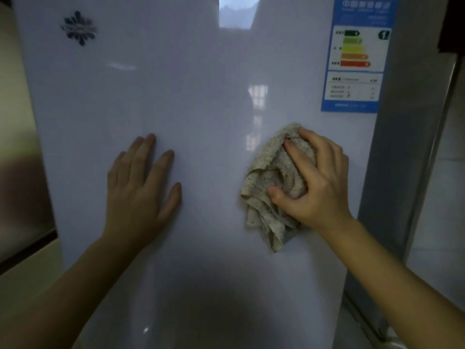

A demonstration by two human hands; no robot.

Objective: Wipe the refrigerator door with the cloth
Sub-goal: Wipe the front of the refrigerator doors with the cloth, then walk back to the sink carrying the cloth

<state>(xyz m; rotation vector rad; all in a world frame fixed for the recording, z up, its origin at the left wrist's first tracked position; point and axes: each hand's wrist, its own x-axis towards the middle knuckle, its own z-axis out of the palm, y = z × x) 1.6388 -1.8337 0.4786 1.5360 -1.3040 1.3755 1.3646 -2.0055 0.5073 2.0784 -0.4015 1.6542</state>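
A glossy white refrigerator door (pixel 196 96) fills most of the head view. My right hand (pixel 317 180) grips a crumpled beige cloth (pixel 266 187) and holds it against the door at the right of centre; part of the cloth hangs down below the hand. My left hand (pixel 141 190) lies flat on the door to the left, fingers straight and spread, holding nothing.
A blue energy label (pixel 357 54) is stuck on the door's upper right. A dark flower-shaped logo (pixel 79 27) sits at the upper left. The fridge's grey side (pixel 407 147) runs down the right, with a tiled wall beyond. A beige cabinet (pixel 20 147) stands at the left.
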